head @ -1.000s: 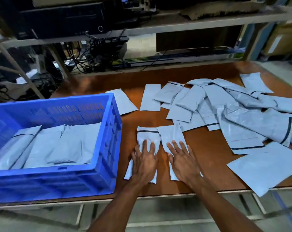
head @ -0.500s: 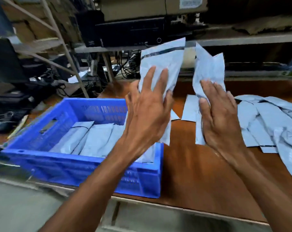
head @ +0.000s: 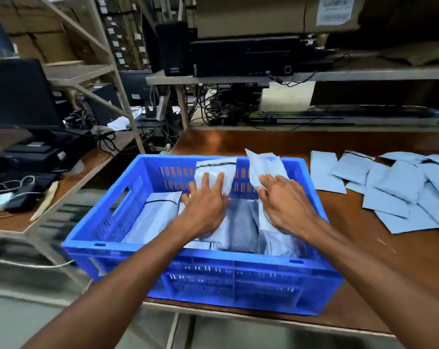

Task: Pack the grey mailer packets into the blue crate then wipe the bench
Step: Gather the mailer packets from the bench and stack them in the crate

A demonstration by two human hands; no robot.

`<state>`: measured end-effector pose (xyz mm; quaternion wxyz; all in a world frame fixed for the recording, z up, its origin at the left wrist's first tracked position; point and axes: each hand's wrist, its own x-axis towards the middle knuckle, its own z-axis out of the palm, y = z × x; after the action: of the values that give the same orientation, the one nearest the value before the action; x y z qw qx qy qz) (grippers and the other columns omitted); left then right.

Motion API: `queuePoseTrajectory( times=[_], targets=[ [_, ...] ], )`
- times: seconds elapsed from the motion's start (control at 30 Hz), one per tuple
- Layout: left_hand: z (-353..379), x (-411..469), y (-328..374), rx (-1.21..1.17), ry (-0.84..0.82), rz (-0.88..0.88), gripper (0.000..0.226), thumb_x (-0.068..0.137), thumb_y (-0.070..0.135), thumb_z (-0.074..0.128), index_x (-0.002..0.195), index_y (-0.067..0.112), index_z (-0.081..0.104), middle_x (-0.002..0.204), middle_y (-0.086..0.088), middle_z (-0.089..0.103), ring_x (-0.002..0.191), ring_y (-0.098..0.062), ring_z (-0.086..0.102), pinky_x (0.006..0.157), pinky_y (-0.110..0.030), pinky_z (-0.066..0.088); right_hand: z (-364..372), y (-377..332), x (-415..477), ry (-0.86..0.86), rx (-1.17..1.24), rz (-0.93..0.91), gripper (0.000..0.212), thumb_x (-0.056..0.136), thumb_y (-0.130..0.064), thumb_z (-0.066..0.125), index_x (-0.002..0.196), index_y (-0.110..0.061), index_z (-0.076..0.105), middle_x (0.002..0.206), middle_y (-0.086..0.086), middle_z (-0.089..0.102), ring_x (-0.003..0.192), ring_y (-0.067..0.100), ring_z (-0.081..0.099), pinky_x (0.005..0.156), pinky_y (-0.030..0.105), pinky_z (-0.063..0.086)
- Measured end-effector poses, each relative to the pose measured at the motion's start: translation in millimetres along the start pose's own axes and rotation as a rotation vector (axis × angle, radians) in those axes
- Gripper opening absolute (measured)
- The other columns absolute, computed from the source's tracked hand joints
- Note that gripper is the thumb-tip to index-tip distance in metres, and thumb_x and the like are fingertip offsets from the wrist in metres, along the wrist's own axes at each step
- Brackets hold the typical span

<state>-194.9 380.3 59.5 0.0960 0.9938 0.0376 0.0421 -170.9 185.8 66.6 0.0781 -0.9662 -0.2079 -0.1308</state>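
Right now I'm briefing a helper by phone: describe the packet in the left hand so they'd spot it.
Find the blue crate on the brown bench. Over it, the left hand holds one grey packet; unlike the right hand's, it shows a dark stripe across its top.

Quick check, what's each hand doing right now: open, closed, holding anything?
Left hand: fingers spread flat on a grey mailer packet, carrying it over the blue crate.
Right hand: holding a second packet over the crate.
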Motion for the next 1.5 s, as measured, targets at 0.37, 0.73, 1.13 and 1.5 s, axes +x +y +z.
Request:
queuePoseTrajectory(
  times=[0.37, 0.73, 1.13, 1.5],
  targets=[
    [31.1, 7.7, 23.9, 0.299, -0.766, 0.050, 0.063, 0.107, 0.029, 0.025, 0.153, 0.032, -0.017, 0.157, -0.016, -0.030, 0.147, -0.046, 0.009, 0.111, -0.054, 0.027, 41.3, 9.6, -12.1, -1.005, -0.193, 0.155, 0.084, 0.096, -0.066, 0.030, 0.152, -0.030, -0.021, 0.161, -0.001, -0.025, 0.150, 0.033, 0.007, 0.119, 0.051, 0.015],
    [7.9, 19.8, 27.9, 0.472, -0.583, 0.218, 0.088, 0.090, 0.078, 0.018, 0.158, 0.024, 0.003, 0.162, -0.016, 0.016, 0.137, -0.035, 0.040, 0.105, -0.045, 0.038, -14.9, 16.2, -5.8, -0.387, -0.241, -0.086, 0.047, 0.097, -0.049, 0.042, 0.125, -0.015, 0.058, 0.127, 0.010, 0.061, 0.116, 0.032, 0.056, 0.101, 0.043, 0.039],
    [-2.1, 28.3, 215.1, -0.060, -0.039, 0.431, 0.038, 0.092, 0.035, 0.049, 0.126, 0.020, 0.058, 0.126, -0.010, 0.062, 0.118, -0.034, 0.055, 0.092, -0.044, 0.048, -29.0, 205.1, -58.7, -0.079, 0.198, 0.475, 0.027, 0.089, -0.025, 0.054, 0.111, -0.024, 0.070, 0.115, 0.008, 0.070, 0.101, 0.028, 0.064, 0.087, 0.038, 0.053],
    [91.2, 72.1, 315.8, -0.018, -0.383, 0.020, 0.044, 0.099, 0.033, 0.051, 0.138, 0.013, 0.052, 0.143, -0.011, 0.052, 0.131, -0.030, 0.048, 0.111, -0.042, 0.036, 30.0, 317.6, -54.2, -0.320, 0.293, 0.389, 0.037, 0.089, -0.021, 0.050, 0.123, -0.025, 0.063, 0.128, 0.010, 0.063, 0.112, 0.030, 0.060, 0.099, 0.039, 0.049]
  ],
)
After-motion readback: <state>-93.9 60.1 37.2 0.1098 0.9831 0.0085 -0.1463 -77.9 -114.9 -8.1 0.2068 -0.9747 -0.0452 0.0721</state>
